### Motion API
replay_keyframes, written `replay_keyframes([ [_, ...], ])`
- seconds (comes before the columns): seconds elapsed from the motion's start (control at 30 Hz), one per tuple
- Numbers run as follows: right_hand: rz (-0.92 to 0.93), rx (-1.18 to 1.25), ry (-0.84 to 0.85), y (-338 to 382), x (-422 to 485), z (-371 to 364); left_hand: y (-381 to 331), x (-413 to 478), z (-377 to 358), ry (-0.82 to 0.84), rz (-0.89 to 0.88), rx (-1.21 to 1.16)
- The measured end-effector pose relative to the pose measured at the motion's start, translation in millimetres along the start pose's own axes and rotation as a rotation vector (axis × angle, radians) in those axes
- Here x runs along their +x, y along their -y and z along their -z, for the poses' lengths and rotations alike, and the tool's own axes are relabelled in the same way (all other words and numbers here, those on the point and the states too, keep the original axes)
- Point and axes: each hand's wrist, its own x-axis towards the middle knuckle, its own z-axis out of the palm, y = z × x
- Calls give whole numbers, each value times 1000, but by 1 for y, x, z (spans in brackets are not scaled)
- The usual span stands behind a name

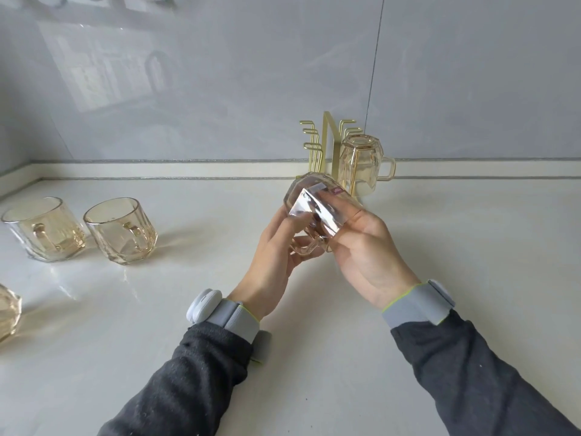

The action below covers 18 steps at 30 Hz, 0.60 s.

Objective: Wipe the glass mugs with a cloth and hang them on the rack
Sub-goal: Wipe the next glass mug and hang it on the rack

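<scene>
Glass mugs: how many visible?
5: held mug between left hand and right hand; inverted mug on rack; two upright mugs at left; cropped mug at left edge; possibly more off-frame.

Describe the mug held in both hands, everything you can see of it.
The held mug is clear amber-tinted glass with faceted sides. It lies tilted on its side in the air above the counter, in front of the gold rack, base up and away. The left hand holds its handle, which points down; the right hand grips the body. A small purple label shows on its wall. A bright patch may be glare or cloth; I cannot tell.
</scene>
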Motion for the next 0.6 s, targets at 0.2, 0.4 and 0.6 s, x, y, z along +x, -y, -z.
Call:
replay_keyframes([
  [0.2, -51, 224, 20, 2, 1, 2, 4, 0, -2, 127, -48, 54],
  [0.4, -89, 195, 4, -3, -3, -8, 13, 0, -3, 90, -81, -10],
  [0.6, -108, 102, -171, -1, -4, -8, 14, 3, -4, 6, -145, -27],
])
